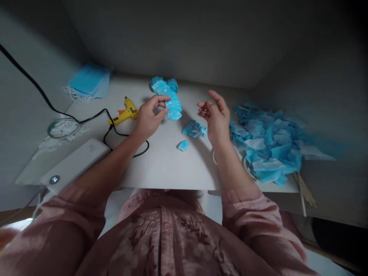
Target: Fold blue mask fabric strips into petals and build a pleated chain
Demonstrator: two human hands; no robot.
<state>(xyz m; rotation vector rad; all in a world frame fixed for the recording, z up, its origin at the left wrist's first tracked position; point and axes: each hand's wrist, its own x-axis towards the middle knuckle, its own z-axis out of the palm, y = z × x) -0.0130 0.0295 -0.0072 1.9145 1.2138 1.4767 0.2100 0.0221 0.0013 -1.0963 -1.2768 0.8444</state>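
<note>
My left hand (152,117) pinches the near edge of a ruffled blue flower (173,108), made of layered thin material like mask fabric. Just behind it lie more bunched blue flowers (160,85), partly overlapped in view. My right hand (216,117) hovers to the right with its fingers apart, and nothing shows between them. Below and between the hands, a small blue-and-white bunched piece (194,129) rests on the white table (169,168). Nearer to me is a single blue petal (183,145).
Left of my left hand lies a yellow glue gun (128,112) with a looping black cord. Blue face masks (91,81) are stacked at the back left. A white power bank (76,163) and white scraps (63,128) sit nearer. Blue cut pieces (268,142) are heaped right, above sticks (304,189).
</note>
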